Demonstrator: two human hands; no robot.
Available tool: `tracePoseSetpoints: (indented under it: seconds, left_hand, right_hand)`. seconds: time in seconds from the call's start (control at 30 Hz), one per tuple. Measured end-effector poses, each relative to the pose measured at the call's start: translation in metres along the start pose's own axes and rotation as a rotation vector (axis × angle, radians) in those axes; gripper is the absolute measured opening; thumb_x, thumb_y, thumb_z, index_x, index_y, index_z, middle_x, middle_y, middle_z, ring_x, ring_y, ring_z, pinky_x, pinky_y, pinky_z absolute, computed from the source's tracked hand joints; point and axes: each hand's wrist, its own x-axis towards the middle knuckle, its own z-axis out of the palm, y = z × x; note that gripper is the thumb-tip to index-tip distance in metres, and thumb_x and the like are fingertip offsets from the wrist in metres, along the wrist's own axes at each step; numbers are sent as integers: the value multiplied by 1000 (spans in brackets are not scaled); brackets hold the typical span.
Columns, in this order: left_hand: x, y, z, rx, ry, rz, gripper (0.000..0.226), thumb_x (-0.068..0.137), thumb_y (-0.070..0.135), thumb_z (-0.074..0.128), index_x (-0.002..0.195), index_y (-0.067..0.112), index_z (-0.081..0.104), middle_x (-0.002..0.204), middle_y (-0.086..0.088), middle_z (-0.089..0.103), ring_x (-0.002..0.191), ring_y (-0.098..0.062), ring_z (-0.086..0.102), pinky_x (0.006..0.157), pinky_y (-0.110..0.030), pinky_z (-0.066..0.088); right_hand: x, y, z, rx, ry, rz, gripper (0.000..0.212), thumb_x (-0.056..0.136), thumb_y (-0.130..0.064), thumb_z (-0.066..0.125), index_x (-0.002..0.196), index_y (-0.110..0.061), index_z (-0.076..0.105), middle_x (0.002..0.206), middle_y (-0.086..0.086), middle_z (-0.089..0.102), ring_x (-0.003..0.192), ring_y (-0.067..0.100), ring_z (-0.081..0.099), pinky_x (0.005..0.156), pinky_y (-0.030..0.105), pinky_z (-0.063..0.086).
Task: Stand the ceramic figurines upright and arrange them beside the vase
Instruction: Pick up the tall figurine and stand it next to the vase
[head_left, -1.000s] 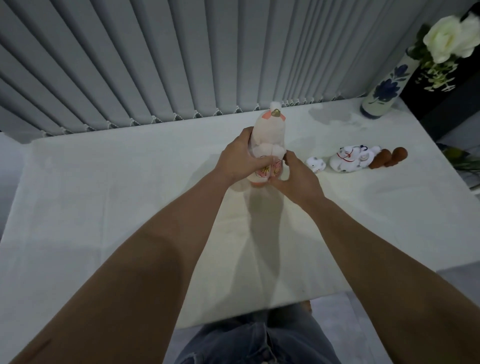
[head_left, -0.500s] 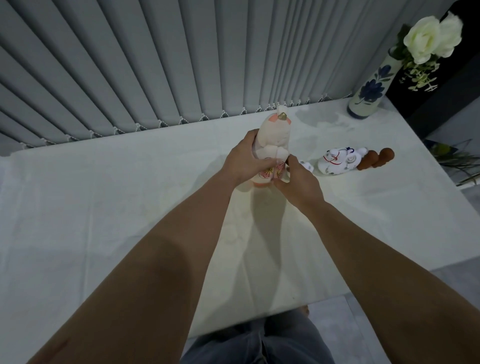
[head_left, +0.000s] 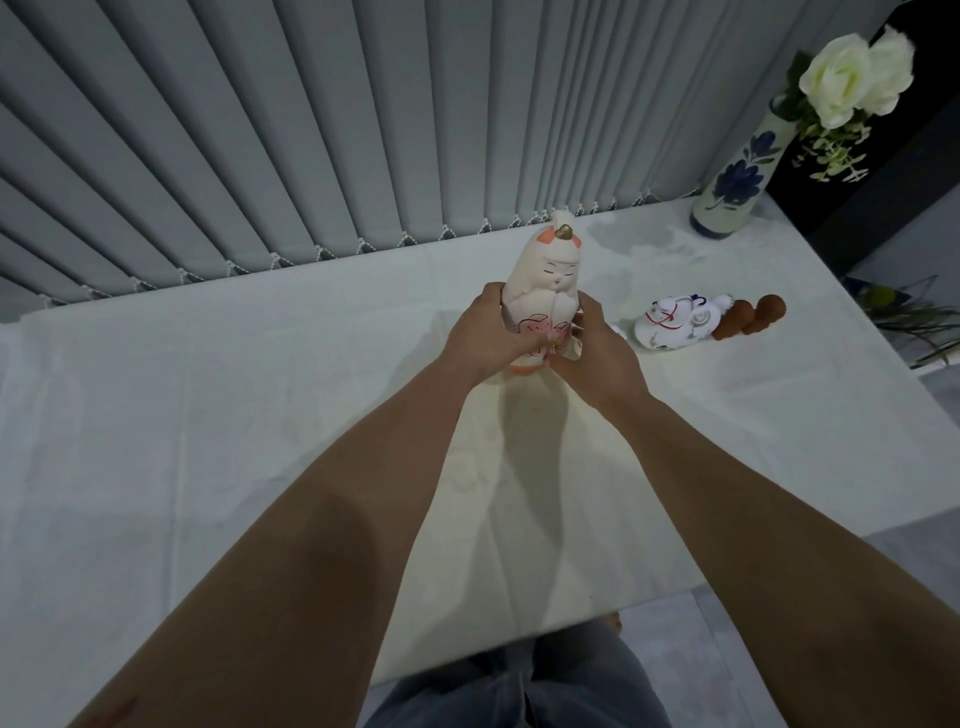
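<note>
Between the two hands, at the middle of the white-clothed table (head_left: 260, 415), a tall cream doll figurine (head_left: 543, 280) with a painted face and pink blossoms on its robe stands upright, its orange-rimmed base at or just above the cloth; which of the two cannot be told. The left hand (head_left: 485, 338) wraps the figurine's lower body from its own side, thumb across the front, and the right hand (head_left: 597, 353) closes on the opposite flank, fingers laid along the side. Both hands grip low, probably because the piece is tall and narrow and would tip if steered from the top; holding it near the base keeps it vertical while it is carried. Just beyond the right hand, a white cat figurine (head_left: 675, 325) with red and blue markings lies on its side, and touching its far end a brown figurine (head_left: 750, 317) also lies toppled. Far past these, well apart from the right hand toward the table's back corner, stands the blue-flowered vase (head_left: 735, 182) holding white roses (head_left: 852, 78). The doll seems ready to travel there, with two figurines left to right.
</note>
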Motion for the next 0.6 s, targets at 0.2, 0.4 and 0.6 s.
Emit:
tracePoseSetpoints:
  seconds: [0.2, 0.4, 0.6]
  left_hand:
    - [-2, 1, -1, -27, 12, 6, 69, 68, 34, 83, 126, 18, 50, 121, 2, 62, 106, -18, 61, 94, -39, 53]
    - [-4, 2, -10, -42, 26, 23, 66, 73, 33, 80, 130, 18, 50, 123, 3, 62, 103, -16, 60, 95, -38, 53]
    - [1, 9, -7, -34, 111, -24, 63, 75, 33, 79, 129, 18, 51, 124, 3, 63, 105, -18, 63, 94, -37, 53]
  right_hand:
    - [2, 2, 2, 25, 4, -9, 72, 79, -27, 73, 138, -23, 33, 122, -1, 63, 110, 22, 61, 85, 39, 52]
    - [7, -5, 2, 41, 6, -59, 65, 80, -27, 73, 134, -18, 38, 118, -2, 63, 105, 18, 62, 80, 34, 51]
    - [28, -9, -6, 1, -29, -124, 61, 81, -31, 73, 131, -15, 41, 117, 3, 66, 102, 24, 65, 77, 36, 52]
